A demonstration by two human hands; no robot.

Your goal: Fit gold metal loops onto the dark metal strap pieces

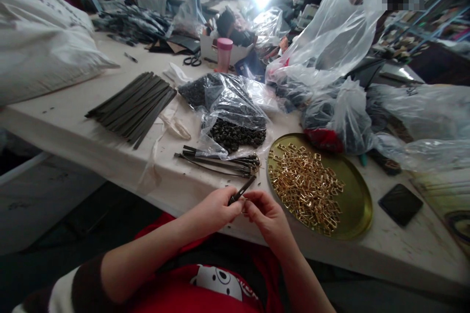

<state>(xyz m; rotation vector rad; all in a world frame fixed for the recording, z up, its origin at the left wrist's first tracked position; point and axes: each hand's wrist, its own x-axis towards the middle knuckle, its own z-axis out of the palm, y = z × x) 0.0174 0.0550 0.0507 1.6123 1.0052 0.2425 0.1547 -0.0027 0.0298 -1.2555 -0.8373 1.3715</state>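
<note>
The left hand (223,204) has its grip closed on one dark strap (245,188), held between thumb and fingers in front of the body, at the table's (198,190) near edge. The strap's long axis slants from the left hand up and to the right, its free end pointing away from the person. The right hand (267,214) meets the left at the strap's lower part, fingertips bunched together; whether they pinch some small piece there cannot be told.

Just beyond the hands lies a small group of dark straps (216,164), roughly crosswise, with gold-coloured fittings at their right ends. The gold buckles (306,186) are heaped on a round tray (358,205) to the right, clearly nearer the right hand. Farther out, a clear plastic bag (235,102) spills small black parts (237,134), and a fanned bundle of flat dark strips (132,107) lies to the left, on the left hand's side.
</note>
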